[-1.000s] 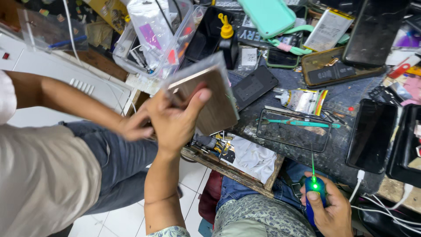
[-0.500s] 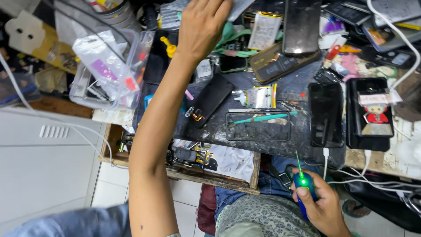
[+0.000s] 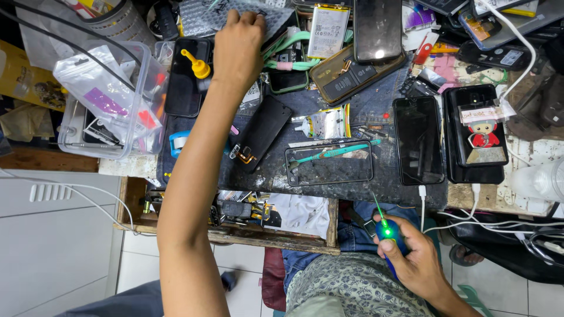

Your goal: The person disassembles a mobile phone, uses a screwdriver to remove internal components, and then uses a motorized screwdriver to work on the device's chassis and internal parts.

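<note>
The left hand (image 3: pixel 238 47) is stretched out to the far edge of the cluttered bench, palm down, fingers curled together onto a grey textured sheet (image 3: pixel 220 14) that lies directly under the fingertips and runs out to the left of them; it looks pinched between thumb and fingers, though the hand hides the actual contact. Just left of that wrist stands a small bottle with a yellow nozzle (image 3: pixel 197 66) on a black phone panel (image 3: pixel 183 82). Below the forearm, toward the person, a black phone back cover (image 3: pixel 261 132) lies tilted on the dark work mat (image 3: pixel 364 111).

The right hand (image 3: pixel 414 258) sits low over the lap, well apart from the left, its fingers wrapped tight around a blue tool with a glowing green tip (image 3: pixel 385 230); the thin point sticks up from the top of the fist toward the bench edge. Just above that point lies a clear phone frame (image 3: pixel 329 164) with a teal screwdriver (image 3: pixel 329 154) resting across it, and to the right of it a black phone (image 3: pixel 418 140), screen up.
</note>
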